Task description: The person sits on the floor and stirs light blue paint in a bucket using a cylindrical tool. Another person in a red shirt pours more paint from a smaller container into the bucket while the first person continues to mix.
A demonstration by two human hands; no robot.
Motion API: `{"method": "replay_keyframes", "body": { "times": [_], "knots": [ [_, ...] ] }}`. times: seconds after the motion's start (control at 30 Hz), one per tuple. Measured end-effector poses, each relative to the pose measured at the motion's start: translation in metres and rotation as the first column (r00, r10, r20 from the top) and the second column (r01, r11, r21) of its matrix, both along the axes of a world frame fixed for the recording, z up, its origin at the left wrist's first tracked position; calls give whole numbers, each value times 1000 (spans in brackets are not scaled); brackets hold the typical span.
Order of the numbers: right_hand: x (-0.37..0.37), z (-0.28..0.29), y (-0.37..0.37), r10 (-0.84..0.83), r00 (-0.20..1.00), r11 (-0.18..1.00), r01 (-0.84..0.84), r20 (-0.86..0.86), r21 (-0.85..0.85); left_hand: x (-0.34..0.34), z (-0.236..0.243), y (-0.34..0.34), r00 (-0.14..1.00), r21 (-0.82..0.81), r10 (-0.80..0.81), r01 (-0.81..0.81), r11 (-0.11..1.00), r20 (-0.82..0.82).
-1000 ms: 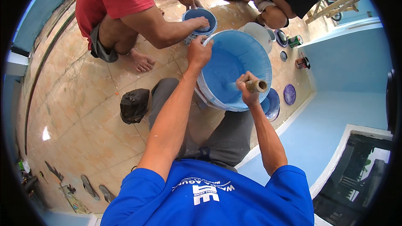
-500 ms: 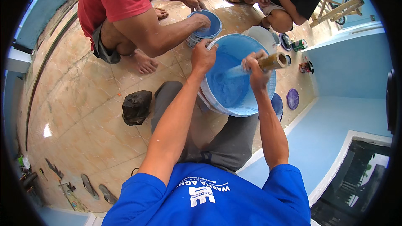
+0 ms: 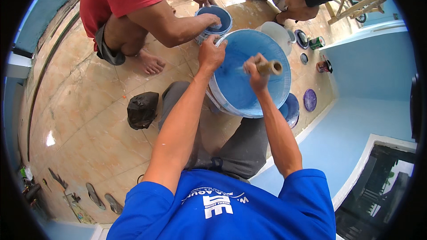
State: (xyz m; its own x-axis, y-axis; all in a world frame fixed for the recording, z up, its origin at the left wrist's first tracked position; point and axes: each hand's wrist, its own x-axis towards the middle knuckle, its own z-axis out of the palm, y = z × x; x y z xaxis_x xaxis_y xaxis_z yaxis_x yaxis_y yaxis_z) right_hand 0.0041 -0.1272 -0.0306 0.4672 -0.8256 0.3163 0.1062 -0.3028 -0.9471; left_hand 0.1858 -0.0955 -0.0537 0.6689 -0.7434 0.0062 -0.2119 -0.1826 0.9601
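Half the stick (image 3: 267, 67) seems submerged.

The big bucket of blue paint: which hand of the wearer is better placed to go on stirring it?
The right hand: it is closed around the wooden stick that reaches down into the blue paint. The left hand grips the rim of the big bucket, so it seems better placed to steady it.

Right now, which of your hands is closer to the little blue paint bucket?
Left. The left hand grips the big bucket rim right beside the little blue paint bucket. The right hand holds the stirring stick farther away, over the big bucket.
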Motion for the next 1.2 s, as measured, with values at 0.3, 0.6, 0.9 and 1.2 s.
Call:
{"method": "replay_keyframes", "body": {
  "times": [0.3,0.6,0.9,1.2],
  "knots": [
    [-54,10,52,89,995,988,-81,-54,130,1,7,2,1000,61,-21,20,998,11],
    [-53,50,51,-38,998,989,32,40,145,0,4,3,999,-3,-41,41,999,-24],
    [5,61,-10,-46,973,999,43,228,18,1,6,2,1000,51,-19,18,999,20],
    [2,-9,-17,-44,998,996,41,-44,-74,1,1,0,999,12,-35,35,999,-24]
  ]
}}
